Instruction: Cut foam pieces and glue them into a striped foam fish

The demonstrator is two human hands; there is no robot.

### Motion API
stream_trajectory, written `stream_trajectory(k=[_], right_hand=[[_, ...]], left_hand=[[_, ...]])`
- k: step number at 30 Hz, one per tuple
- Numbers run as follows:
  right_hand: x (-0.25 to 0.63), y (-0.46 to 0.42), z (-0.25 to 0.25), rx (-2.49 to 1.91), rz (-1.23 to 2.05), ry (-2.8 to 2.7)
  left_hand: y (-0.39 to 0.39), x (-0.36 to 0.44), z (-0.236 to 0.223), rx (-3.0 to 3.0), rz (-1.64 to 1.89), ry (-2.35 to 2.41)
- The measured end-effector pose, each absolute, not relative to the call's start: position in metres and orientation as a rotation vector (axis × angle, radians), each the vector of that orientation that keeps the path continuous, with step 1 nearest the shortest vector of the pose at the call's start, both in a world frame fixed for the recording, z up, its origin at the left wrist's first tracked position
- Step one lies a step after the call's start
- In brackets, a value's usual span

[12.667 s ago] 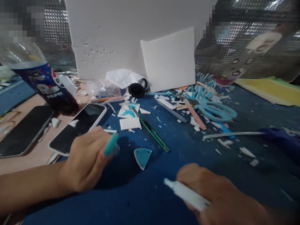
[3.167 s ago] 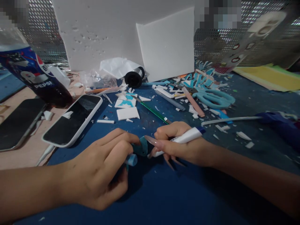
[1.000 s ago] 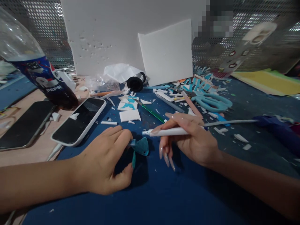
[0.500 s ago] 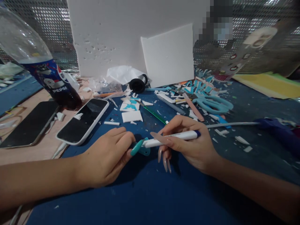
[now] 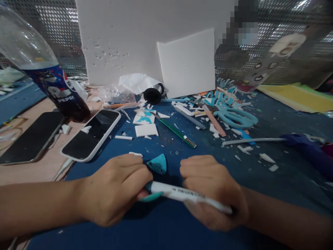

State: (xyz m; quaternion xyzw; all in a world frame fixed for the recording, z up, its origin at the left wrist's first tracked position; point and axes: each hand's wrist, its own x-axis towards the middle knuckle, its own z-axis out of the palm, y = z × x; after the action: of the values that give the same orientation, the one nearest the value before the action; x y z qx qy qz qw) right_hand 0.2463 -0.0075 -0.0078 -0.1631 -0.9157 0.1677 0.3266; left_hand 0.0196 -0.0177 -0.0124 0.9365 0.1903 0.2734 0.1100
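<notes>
A white marker [image 5: 179, 193] with small dark print on its barrel lies across both my hands, low over the blue table. My left hand [image 5: 117, 189] is closed on its dark blue left end, the thumb with a long teal nail pressed beneath. Curled round the barrel's right part is my right hand [image 5: 212, 191], slightly blurred. Just beyond and between the hands rests a small teal triangular piece [image 5: 157, 163] with small dark spots near its corners. Farther off, a green craft knife [image 5: 174, 129] lies slanted on the table.
Two phones [image 5: 91, 136] and a Pepsi bottle [image 5: 58, 88] stand at the left. White foam boards [image 5: 188, 64] rise at the back. Blue scissors [image 5: 235, 118], foam scraps [image 5: 266, 157] and a yellow sheet [image 5: 296, 97] spread rightward. A glue gun [image 5: 301, 147] sits at the right edge.
The marker has come lower and nearer, away from the teal piece. My right hand has gone from a pen grip to a wrapped grip, and the knife's near end is uncovered.
</notes>
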Motion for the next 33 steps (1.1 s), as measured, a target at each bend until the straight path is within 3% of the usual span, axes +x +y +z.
stream_trajectory(k=[10,17,19,22,28,33], right_hand=[[0.253,-0.009,-0.003,-0.222,-0.004,-2.637],[0.254,-0.004,-0.008,-0.340,0.092,-2.486],[0.258,0.007,-0.010,-0.409,0.197,-2.351],[0.266,0.026,-0.009,-0.699,0.190,-2.110],[0.275,0.054,-0.010,-1.470,-0.123,-1.910],[0.280,0.067,-0.018,-1.591,-0.284,-2.064]], left_hand=[[-0.040,0.029,-0.002,2.577,0.672,0.609],[-0.023,0.027,-0.006,2.558,0.707,0.630],[-0.013,0.026,-0.012,2.526,0.870,0.745],[-0.002,0.026,-0.022,2.417,1.145,1.055],[0.006,0.028,-0.022,2.332,0.637,0.930],[0.006,0.029,-0.014,2.391,0.571,0.943]])
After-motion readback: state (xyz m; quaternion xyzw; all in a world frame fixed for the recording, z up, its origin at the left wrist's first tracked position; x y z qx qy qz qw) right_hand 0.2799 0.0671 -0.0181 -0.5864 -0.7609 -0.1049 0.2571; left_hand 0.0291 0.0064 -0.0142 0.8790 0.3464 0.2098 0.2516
